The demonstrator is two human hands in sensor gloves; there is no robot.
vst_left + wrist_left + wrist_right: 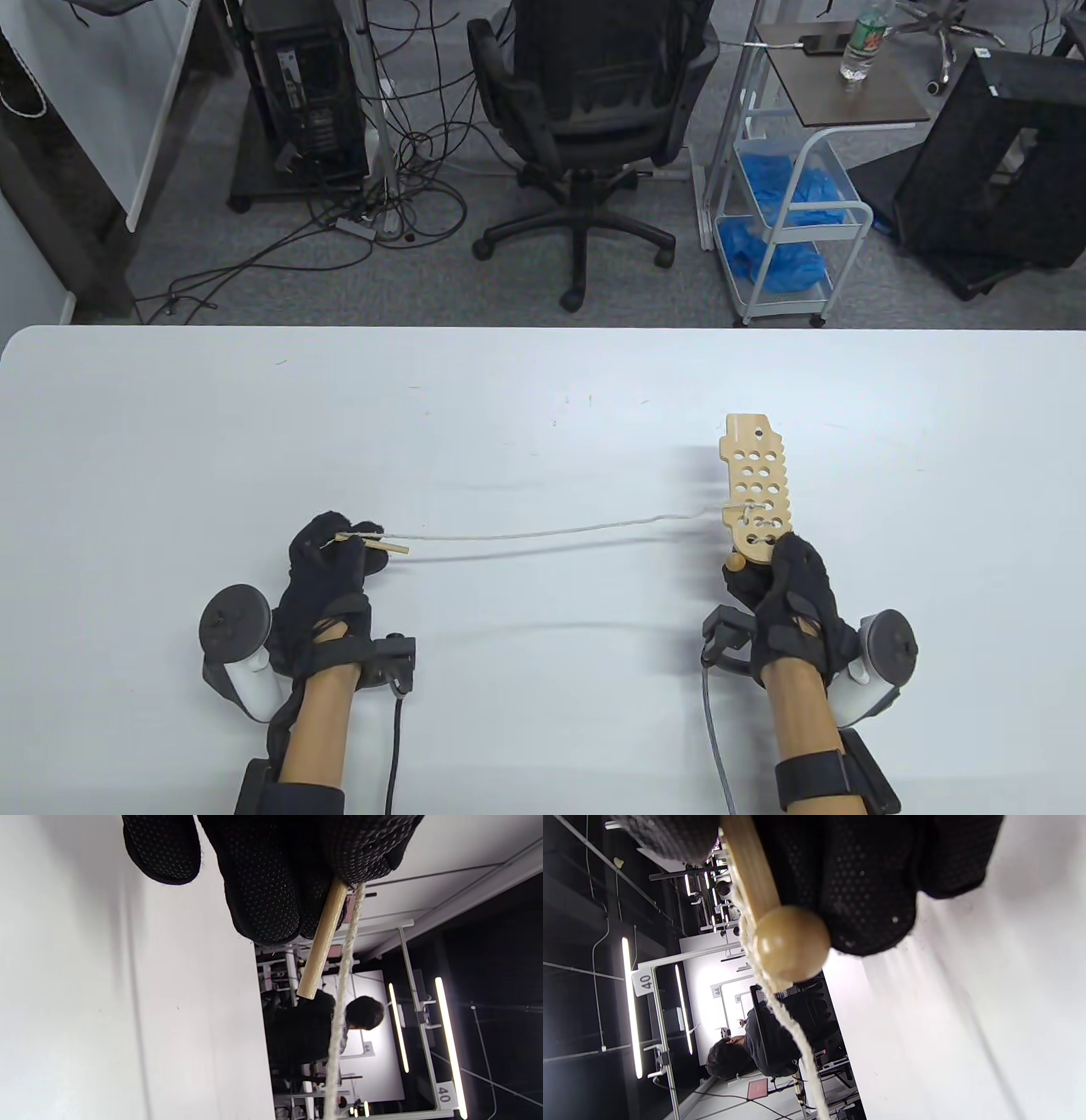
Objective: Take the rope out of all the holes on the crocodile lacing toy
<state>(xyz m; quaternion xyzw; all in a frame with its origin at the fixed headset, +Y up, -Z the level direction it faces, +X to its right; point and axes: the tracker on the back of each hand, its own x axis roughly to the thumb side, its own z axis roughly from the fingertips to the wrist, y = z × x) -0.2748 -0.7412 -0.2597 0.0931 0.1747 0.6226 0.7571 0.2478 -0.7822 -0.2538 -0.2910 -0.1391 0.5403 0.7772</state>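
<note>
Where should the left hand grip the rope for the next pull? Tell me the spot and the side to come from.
Probably near the crocodile board, where the rope leaves the holes just above the right hand. Come in from the board's left side, since the rope runs off that way, stretched toward the left hand, which pinches the wooden needle. A closer grip gives a shorter pull.

- Pale wooden crocodile-shaped lacing board (pixel 755 486), flat and long, pierced with rows of round holes; raised above the white table on its right side, far end pointing away, near end held in a gloved hand.
- Round wooden bead (pixel 792 943) at the board's near end.
- Off-white twisted rope (pixel 543 532), still threaded through holes near the held end, stretched taut leftward.
- Thin wooden lacing stick (pixel 320 942) at the rope's left end, pinched between gloved fingers.
</note>
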